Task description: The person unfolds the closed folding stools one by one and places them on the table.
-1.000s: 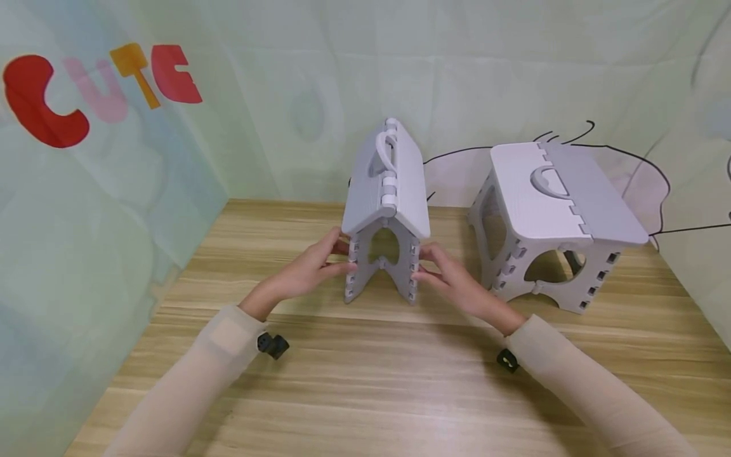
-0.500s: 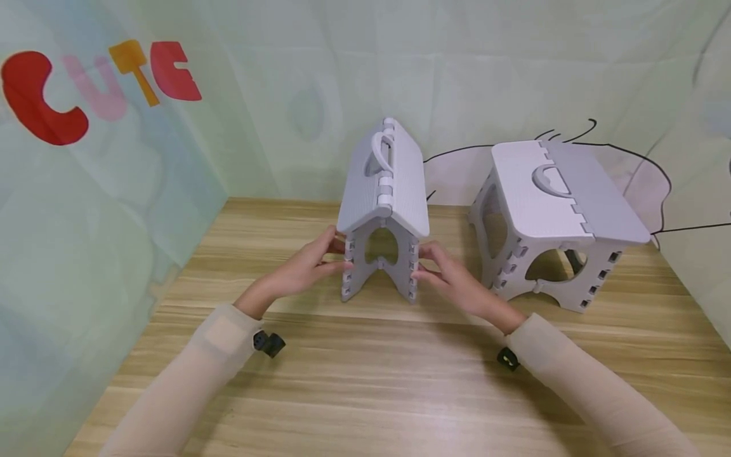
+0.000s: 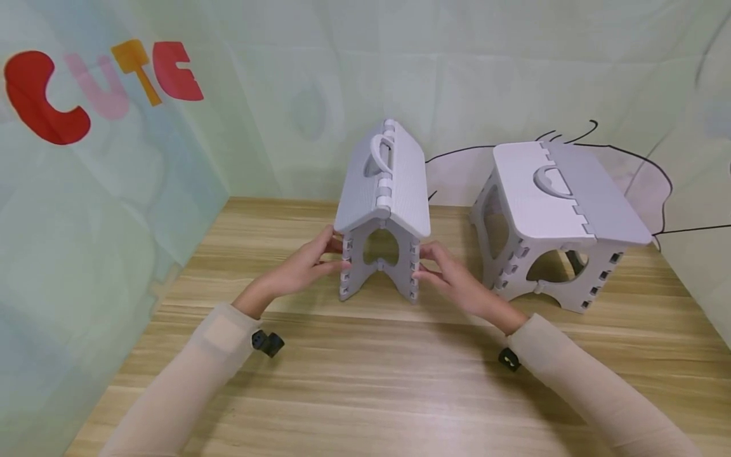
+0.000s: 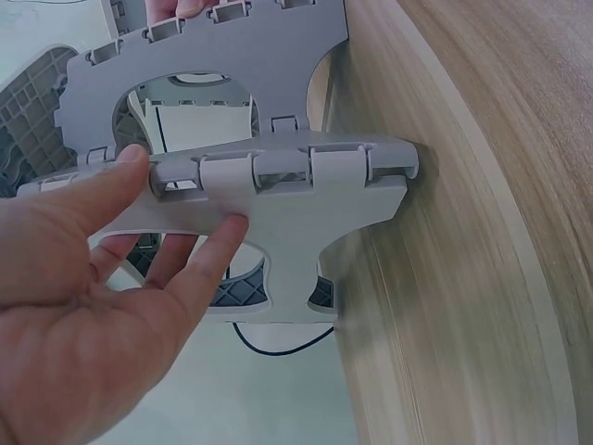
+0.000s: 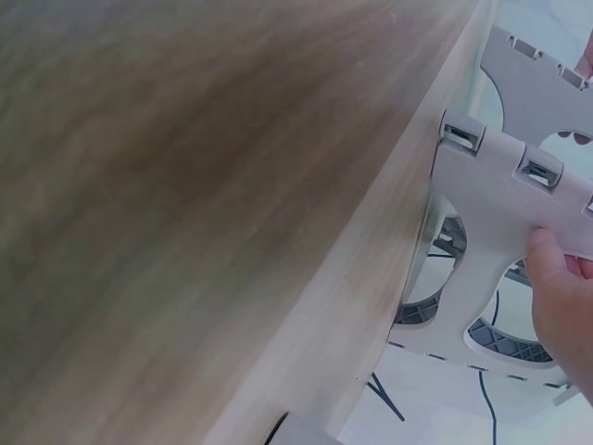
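A grey folding stool (image 3: 411,190) stands partly folded at the middle back of the table, its two top panels peaked like a roof and a carry handle along the ridge. At its left side, my left hand (image 3: 299,268) grips the leg panel, the thumb at the hinged front edge. In the left wrist view its fingers (image 4: 215,255) lie along the side panel, some partly hidden by it. My right hand (image 3: 459,284) holds the opposite leg panel. The right wrist view shows that thumb (image 5: 547,248) against the panel, with other fingers partly hidden.
A second folding stool (image 3: 525,206), fully unfolded with a flat top, stands to the right. Behind the wooden table (image 3: 365,381) hangs a pale printed cloth (image 3: 285,114), which also covers the left side and bears coloured letters.
The stool's left leg panel has shifted slightly left with my left hand, so the legs stand a little wider and the peaked top is somewhat flatter. My right hand has barely moved.
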`<state>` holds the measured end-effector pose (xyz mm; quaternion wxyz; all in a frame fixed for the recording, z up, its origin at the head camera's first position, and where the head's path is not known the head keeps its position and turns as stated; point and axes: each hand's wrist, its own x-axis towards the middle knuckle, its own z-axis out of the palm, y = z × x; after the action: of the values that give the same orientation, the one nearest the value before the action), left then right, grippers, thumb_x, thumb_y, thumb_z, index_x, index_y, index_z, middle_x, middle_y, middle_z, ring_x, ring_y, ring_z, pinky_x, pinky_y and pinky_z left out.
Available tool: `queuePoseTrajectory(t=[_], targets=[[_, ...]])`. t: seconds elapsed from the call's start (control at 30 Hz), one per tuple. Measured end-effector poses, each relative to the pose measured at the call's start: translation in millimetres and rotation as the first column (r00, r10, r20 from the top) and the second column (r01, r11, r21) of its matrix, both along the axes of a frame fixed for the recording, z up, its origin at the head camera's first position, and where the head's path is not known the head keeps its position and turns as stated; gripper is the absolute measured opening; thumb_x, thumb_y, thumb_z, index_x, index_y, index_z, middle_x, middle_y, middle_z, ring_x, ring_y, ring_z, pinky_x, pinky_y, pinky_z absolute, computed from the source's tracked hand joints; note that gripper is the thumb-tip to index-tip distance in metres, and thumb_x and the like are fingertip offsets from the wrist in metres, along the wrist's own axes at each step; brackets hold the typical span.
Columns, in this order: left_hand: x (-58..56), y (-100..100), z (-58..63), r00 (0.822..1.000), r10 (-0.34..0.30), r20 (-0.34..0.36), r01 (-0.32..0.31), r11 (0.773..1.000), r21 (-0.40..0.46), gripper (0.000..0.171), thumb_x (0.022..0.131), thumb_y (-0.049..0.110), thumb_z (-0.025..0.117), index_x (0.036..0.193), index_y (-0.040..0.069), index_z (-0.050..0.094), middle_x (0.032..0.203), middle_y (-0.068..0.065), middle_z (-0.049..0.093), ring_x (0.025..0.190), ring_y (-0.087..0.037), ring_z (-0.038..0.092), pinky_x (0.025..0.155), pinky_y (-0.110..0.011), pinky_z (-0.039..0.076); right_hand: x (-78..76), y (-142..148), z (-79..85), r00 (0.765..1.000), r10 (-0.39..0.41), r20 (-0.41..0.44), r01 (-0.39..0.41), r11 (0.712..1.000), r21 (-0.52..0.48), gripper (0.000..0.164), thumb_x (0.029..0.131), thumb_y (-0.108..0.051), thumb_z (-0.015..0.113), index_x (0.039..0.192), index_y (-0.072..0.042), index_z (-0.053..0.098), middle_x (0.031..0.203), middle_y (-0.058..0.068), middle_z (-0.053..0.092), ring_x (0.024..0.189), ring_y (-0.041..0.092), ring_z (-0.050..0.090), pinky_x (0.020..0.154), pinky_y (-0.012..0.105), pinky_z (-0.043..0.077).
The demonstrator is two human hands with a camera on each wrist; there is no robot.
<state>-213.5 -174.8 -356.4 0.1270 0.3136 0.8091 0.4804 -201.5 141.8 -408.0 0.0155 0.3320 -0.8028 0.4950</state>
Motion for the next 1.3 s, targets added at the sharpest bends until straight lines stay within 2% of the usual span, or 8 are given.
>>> queuePoseTrajectory(t=[0.4, 0.67, 0.93, 1.1, 1.3], targets=[[1.6, -9.1, -3.7, 1.000, 0.005, 0.003, -0.005, 1.000, 0.013, 0.056, 0.100, 0.006, 0.059, 0.146, 0.006, 0.028, 0.139, -0.021, 0.046, 0.129, -0.038, 0.049, 0.101, -0.053, 0.045, -0.6, -1.3, -1.8, 1.000, 0.020, -0.021, -0.020, 1.000, 0.010, 0.034, 0.096, -0.002, 0.062, 0.125, 0.003, 0.046, 0.128, 0.020, 0.057, 0.123, 0.033, 0.054, 0.100, 0.044, 0.048], [1.1, -9.1, -7.6, 1.000, -0.010, 0.015, 0.009, 0.999, 0.032, 0.062, 0.100, 0.004, 0.058, 0.150, 0.007, 0.021, 0.142, -0.023, 0.042, 0.131, -0.039, 0.046, 0.103, -0.054, 0.043, 0.5, -2.4, -1.3, 0.999, 0.033, 0.013, -0.033, 0.999, -0.014, 0.036, 0.096, 0.000, 0.061, 0.128, 0.004, 0.045, 0.131, 0.021, 0.054, 0.126, 0.035, 0.051, 0.102, 0.042, 0.046], [1.0, -7.8, -10.6, 1.000, -0.012, 0.007, 0.012, 0.999, 0.033, 0.067, 0.100, 0.003, 0.058, 0.154, 0.008, 0.017, 0.142, -0.025, 0.042, 0.131, -0.042, 0.046, 0.104, -0.053, 0.043, 4.3, -3.6, 3.4, 0.996, 0.038, 0.082, -0.035, 0.999, -0.040, 0.037, 0.097, 0.000, 0.060, 0.130, 0.005, 0.044, 0.135, 0.022, 0.050, 0.130, 0.034, 0.048, 0.103, 0.032, 0.044], [1.4, -8.1, -10.1, 0.999, -0.001, 0.036, 0.000, 0.999, 0.039, 0.066, 0.101, 0.006, 0.059, 0.154, 0.009, 0.019, 0.144, -0.024, 0.042, 0.132, -0.041, 0.045, 0.104, -0.055, 0.042, 4.8, -5.6, 3.5, 0.996, 0.038, 0.078, -0.035, 0.998, -0.047, 0.039, 0.096, 0.002, 0.061, 0.131, 0.006, 0.044, 0.135, 0.023, 0.049, 0.130, 0.036, 0.048, 0.103, 0.035, 0.044], [1.6, -8.5, -11.2, 0.998, 0.021, 0.054, -0.023, 0.999, 0.039, 0.064, 0.100, 0.008, 0.060, 0.153, 0.010, 0.022, 0.143, -0.023, 0.044, 0.132, -0.040, 0.045, 0.104, -0.057, 0.041, 6.7, -7.6, 4.3, 0.997, 0.031, 0.072, -0.028, 0.999, -0.047, 0.043, 0.096, 0.002, 0.062, 0.135, 0.007, 0.044, 0.136, 0.024, 0.049, 0.130, 0.038, 0.047, 0.103, 0.045, 0.044]])
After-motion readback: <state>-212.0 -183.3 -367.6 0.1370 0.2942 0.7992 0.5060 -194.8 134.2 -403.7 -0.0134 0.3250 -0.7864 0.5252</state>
